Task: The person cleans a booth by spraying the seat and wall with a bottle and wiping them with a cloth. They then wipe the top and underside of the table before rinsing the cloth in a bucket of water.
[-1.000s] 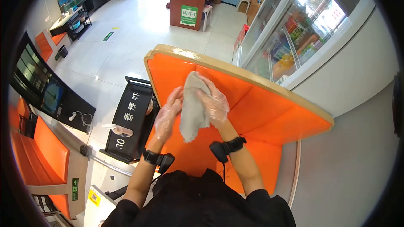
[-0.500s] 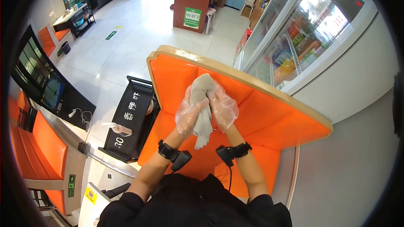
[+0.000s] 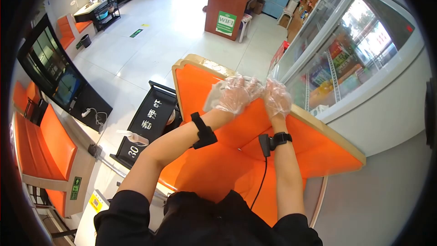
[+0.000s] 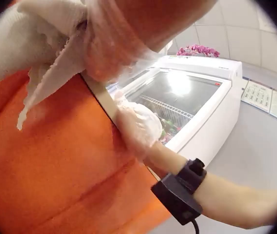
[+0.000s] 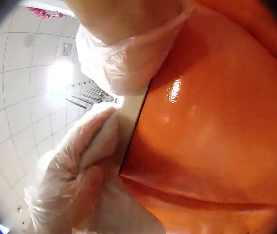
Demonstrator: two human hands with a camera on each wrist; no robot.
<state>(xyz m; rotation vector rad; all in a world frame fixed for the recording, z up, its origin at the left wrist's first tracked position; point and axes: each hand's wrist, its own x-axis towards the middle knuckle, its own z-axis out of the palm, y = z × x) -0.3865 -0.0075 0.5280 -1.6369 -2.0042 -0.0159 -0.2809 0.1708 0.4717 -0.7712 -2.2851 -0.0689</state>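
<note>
A grey cloth (image 3: 212, 97) is in my left hand (image 3: 236, 94), which wears a clear plastic glove and holds it against the top edge of an orange padded backrest (image 3: 205, 79). In the left wrist view the cloth (image 4: 21, 41) hangs down in loose folds over the orange padding. My right hand (image 3: 277, 98), gloved too, grips the backrest's pale wooden rim (image 5: 129, 117) just right of the left hand. Its fingers lie over the rim and their tips are hidden.
A glass-doored drinks fridge (image 3: 339, 59) stands close behind the backrest on the right. To the left is a black rack (image 3: 145, 118) with white lettering and a bottle (image 3: 136, 139) on it. The orange seat (image 3: 205, 164) is below my arms; a brown counter (image 3: 218, 11) stands farther off.
Both hands held the cloth before the backrest. My left hand has carried it up to the top edge, while my right hand has let go and moved right onto the rim.
</note>
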